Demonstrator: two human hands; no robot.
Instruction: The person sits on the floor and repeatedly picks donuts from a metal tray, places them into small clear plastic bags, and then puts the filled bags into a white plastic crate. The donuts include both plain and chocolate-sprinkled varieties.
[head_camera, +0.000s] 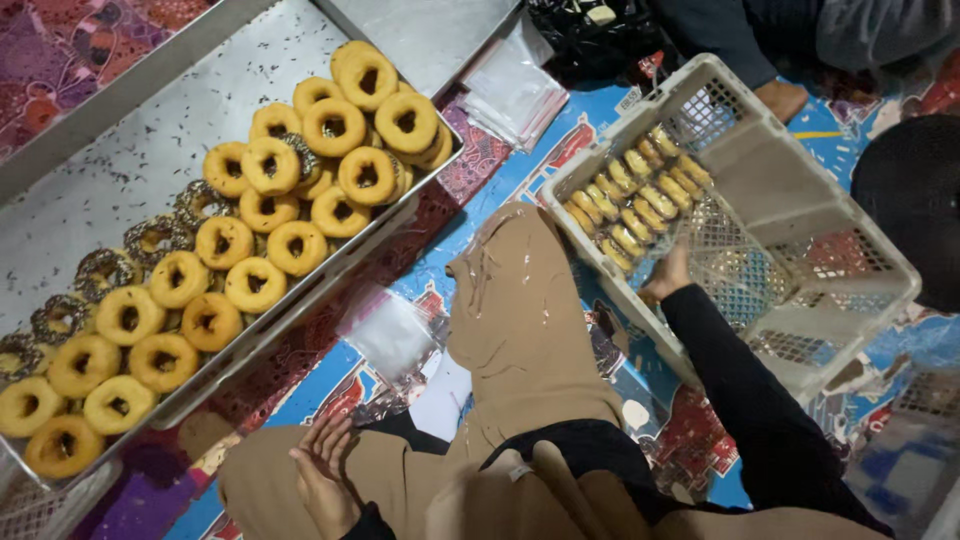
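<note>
Your right hand (668, 275) reaches into a white crate (800, 215); your left hand (325, 470) rests open on your lap.

Fingers of your right hand touch the wrapped doughnuts (630, 205) stacked in two rows against the crate's wall at 10 o'clock, but whether they grip one cannot be told. Your left hand lies palm-up, fingers spread and holding nothing, at 7 o'clock of the frame, just below a small clear bag (390, 335) on the patterned mat (560, 160). At 9 o'clock, a metal tray (110, 165) carries ring doughnuts (270, 205), plain and sprinkled. More clear bags (515, 90) lie at 12 o'clock.
</note>
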